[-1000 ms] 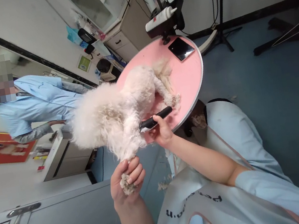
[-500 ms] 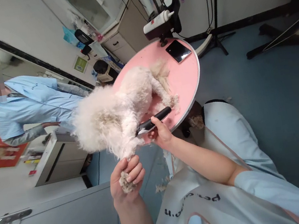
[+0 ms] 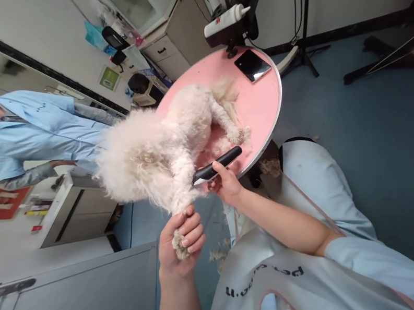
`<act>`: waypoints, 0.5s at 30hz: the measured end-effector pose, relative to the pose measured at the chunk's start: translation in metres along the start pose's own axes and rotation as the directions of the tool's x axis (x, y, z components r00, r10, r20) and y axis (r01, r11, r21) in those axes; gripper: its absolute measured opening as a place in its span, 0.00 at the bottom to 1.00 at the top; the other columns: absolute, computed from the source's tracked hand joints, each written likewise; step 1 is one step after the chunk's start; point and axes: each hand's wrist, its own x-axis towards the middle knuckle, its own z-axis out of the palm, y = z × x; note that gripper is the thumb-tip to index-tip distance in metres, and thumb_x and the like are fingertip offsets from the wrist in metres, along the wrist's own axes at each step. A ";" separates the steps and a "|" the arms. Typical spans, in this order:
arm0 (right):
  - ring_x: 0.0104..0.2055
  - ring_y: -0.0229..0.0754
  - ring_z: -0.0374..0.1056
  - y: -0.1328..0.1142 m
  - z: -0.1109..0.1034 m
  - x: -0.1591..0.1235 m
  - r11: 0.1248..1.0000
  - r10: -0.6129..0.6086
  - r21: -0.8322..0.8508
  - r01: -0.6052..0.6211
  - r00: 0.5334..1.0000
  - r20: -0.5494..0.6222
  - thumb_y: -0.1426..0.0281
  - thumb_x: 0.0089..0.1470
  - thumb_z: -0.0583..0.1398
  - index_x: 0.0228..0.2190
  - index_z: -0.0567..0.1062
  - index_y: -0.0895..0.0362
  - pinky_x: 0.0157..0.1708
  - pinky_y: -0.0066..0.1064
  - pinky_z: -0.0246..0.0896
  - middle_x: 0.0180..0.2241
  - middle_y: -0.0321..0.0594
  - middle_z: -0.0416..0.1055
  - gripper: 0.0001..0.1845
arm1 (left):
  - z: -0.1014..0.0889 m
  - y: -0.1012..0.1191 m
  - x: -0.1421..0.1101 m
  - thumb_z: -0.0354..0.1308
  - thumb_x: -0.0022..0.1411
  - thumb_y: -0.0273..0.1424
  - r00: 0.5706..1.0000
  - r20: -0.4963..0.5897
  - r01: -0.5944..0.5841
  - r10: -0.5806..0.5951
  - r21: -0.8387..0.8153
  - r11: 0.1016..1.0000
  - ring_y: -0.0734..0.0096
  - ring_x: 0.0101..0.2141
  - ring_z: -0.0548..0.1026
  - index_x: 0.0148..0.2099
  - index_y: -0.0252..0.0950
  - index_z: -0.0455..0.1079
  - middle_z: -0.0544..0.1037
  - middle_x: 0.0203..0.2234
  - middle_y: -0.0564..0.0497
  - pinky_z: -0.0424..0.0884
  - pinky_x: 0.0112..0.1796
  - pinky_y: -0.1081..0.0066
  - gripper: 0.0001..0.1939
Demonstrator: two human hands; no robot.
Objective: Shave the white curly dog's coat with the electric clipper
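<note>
A fluffy white dog point(image 3: 151, 151) stands on a round pink table point(image 3: 258, 104), its front end reaching past the table's edge. My left hand point(image 3: 180, 244) is closed around the dog's front paw, held out below its body. My right hand point(image 3: 225, 181) grips a black clipper point(image 3: 216, 165), whose head rests against the fur of that raised front leg. Loose white fur lies on the table near the dog's hind paw.
A black phone point(image 3: 253, 65) lies at the table's far side beside a clamp post holding a white bottle point(image 3: 226, 19). Another person in a light blue top point(image 3: 29, 137) stands at left by a counter point(image 3: 73, 209). Cabinets and cables line the back wall; blue floor lies to the right.
My left hand has shifted slightly right and up with the paw. The clipper stays on the front leg, moved a little along it. The view has shifted slightly.
</note>
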 end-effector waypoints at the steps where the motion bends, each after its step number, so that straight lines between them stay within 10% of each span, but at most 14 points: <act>1: 0.15 0.28 0.59 -0.002 -0.003 0.000 1.000 -0.014 -0.022 0.015 0.999 0.037 0.55 0.36 0.71 0.27 0.71 0.57 0.13 0.22 0.57 0.23 0.34 0.77 0.24 | 0.000 0.001 0.000 0.57 0.60 0.21 0.999 0.020 0.027 -0.027 -0.015 1.000 0.86 0.13 0.57 0.35 0.28 0.70 0.56 0.16 0.62 0.58 0.15 0.84 0.01; 9: 0.17 0.29 0.61 -0.014 -0.004 0.002 0.983 -0.182 -0.011 0.182 0.983 0.009 0.53 0.41 0.68 0.31 0.71 0.56 0.15 0.23 0.59 0.30 0.36 0.79 0.22 | 0.000 0.000 0.004 0.54 0.61 0.22 0.988 0.131 0.090 -0.081 -0.065 0.994 0.87 0.14 0.51 0.34 0.27 0.69 0.52 0.17 0.62 0.58 0.16 0.85 0.04; 15: 0.34 0.38 0.74 -0.010 -0.013 -0.008 0.941 -0.171 -0.211 0.263 0.911 0.375 0.62 0.37 0.72 0.36 0.69 0.52 0.28 0.26 0.70 0.39 0.37 0.79 0.25 | -0.006 0.003 0.001 0.57 0.60 0.22 0.985 0.130 0.117 -0.116 0.001 0.993 0.86 0.14 0.46 0.34 0.28 0.70 0.50 0.15 0.63 0.65 0.18 0.83 0.02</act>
